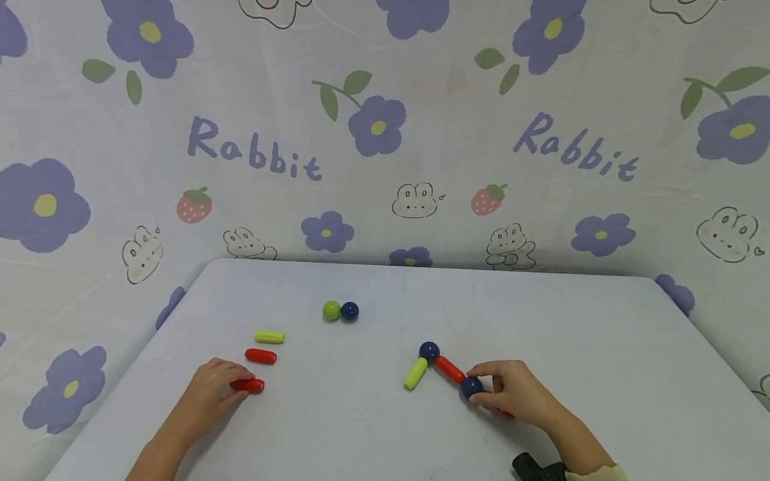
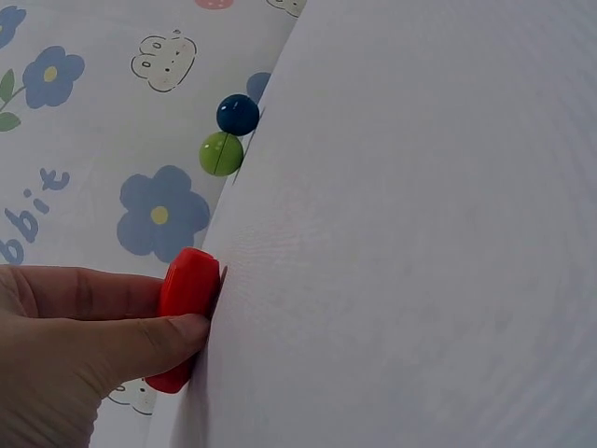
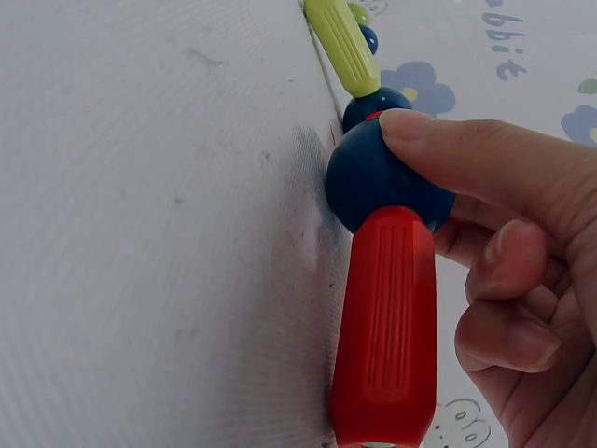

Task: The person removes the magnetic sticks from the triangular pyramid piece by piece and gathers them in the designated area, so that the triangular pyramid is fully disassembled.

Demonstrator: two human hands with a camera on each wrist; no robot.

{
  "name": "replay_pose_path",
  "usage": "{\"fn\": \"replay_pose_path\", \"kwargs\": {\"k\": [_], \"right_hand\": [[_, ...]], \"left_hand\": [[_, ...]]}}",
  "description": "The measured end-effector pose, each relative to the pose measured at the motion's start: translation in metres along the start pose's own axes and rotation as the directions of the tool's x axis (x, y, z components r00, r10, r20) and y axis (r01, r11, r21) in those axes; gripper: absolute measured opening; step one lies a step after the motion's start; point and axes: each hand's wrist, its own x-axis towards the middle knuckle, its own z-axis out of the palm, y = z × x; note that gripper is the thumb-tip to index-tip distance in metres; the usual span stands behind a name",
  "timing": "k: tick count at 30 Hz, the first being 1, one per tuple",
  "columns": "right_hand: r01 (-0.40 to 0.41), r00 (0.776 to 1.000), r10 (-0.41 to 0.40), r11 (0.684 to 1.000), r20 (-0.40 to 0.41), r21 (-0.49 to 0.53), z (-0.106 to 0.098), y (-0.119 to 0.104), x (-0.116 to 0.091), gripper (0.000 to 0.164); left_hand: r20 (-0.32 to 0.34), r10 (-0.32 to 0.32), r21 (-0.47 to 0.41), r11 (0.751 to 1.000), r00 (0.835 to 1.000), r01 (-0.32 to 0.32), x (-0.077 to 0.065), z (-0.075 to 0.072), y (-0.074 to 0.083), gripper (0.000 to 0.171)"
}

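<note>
My left hand [image 1: 212,393] pinches a red rod [image 2: 189,297] between thumb and finger at the table's left side. My right hand [image 1: 522,393] grips a dark blue ball [image 3: 373,177] between thumb and fingers. That ball sits in a chain: a second red rod [image 3: 387,327] extends from it toward the front, mostly hidden by the hand in the head view. Another red rod [image 1: 450,369] links it to a farther blue ball [image 1: 429,351], which bears a yellow-green rod [image 1: 415,374].
Beside the left hand lie a loose red rod [image 1: 261,356] and a yellow-green rod [image 1: 269,337]. Farther back, a green ball [image 1: 331,310] and a dark blue ball [image 1: 350,311] stand side by side. A black object [image 1: 535,467] shows by the right wrist on the white table [image 1: 337,427].
</note>
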Motion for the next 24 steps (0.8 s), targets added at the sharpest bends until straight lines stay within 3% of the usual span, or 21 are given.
{"fn": "replay_pose_path", "kwargs": {"k": [12, 20, 24], "right_hand": [[0.024, 0.998, -0.02, 0.998, 0.056, -0.054, -0.011, -0.007, 0.007, 0.038], [0.044, 0.998, -0.039, 0.995, 0.058, -0.094, -0.015, -0.018, 0.033, 0.035], [0.033, 0.997, -0.027, 0.996, 0.073, -0.082, -0.013, -0.023, 0.047, 0.035]], "left_hand": [[0.006, -0.005, 0.026, 1.0, 1.0, 0.004, 0.001, 0.002, 0.002, 0.031], [-0.001, 0.0, 0.044, 0.999, 1.0, 0.0, 0.003, 0.003, 0.003, 0.034], [-0.026, 0.036, 0.039, 0.999, 0.999, -0.035, 0.003, 0.003, 0.007, 0.036]]}}
